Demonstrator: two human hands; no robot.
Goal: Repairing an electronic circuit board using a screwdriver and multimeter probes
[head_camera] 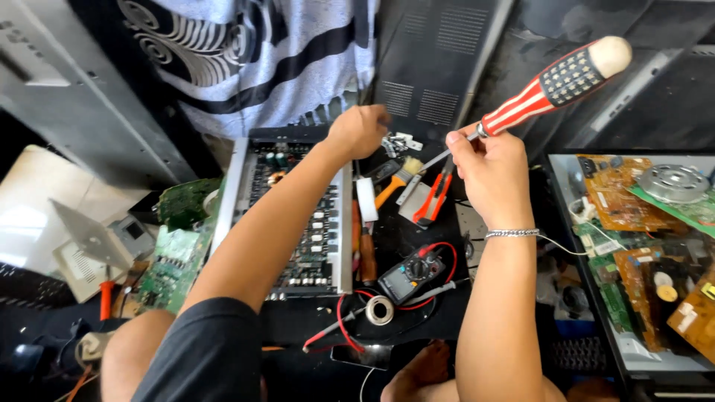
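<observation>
My right hand (488, 175) grips a screwdriver (555, 82) by its shaft, just below the red-and-white striped handle with a pale end that sticks up to the right. My left hand (359, 130) reaches out over the far right corner of an open metal chassis (237, 186) filled with circuit boards. Its fingers are closed close to a small heap of screws (401, 141). Whether they pinch anything is hidden.
A multimeter (408, 274) with red and black leads, a solder roll (380, 310), an orange utility knife (434, 199) and a small brush (398, 177) lie between my arms. Loose green boards (167, 260) sit left. A tray of brown boards (640, 246) stands right. A person in a patterned shirt (253, 52) sits opposite.
</observation>
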